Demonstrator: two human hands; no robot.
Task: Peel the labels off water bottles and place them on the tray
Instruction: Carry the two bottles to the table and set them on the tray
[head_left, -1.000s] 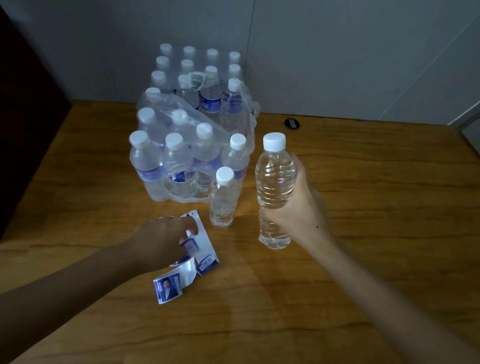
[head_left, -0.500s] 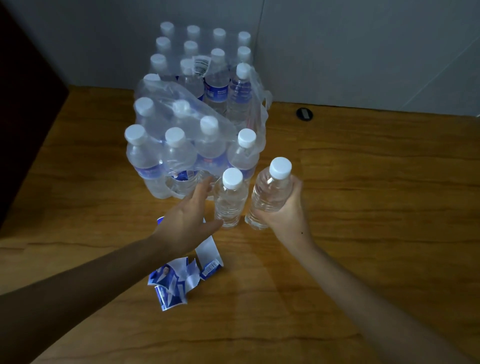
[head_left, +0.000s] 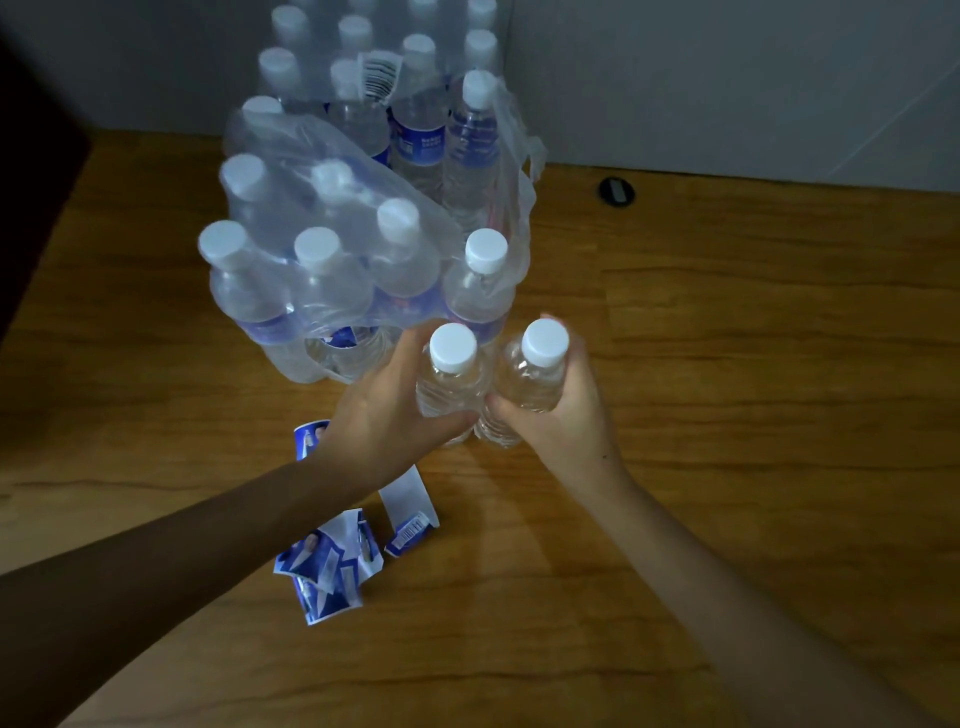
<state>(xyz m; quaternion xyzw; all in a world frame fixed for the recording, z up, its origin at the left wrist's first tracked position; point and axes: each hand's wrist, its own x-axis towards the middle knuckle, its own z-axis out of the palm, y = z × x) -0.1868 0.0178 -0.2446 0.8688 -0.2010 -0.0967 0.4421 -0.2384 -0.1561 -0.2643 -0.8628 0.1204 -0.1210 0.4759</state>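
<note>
Two bare, label-free water bottles stand side by side on the wooden table just in front of the pack. My left hand wraps around the left bottle. My right hand holds the right bottle. Both bottles have white caps and touch each other. Peeled blue-and-white labels lie crumpled on the table under my left forearm, with another strip beside them. No tray is in view.
A torn shrink-wrapped pack of labelled bottles stands right behind my hands. More labelled bottles stand behind it near the grey wall. A small black round object lies at the back. Bare wooden table spreads to the right.
My left hand left the labels and closed around the standing bare bottle. My right hand brought its bottle down and leftward until it stood against the other one.
</note>
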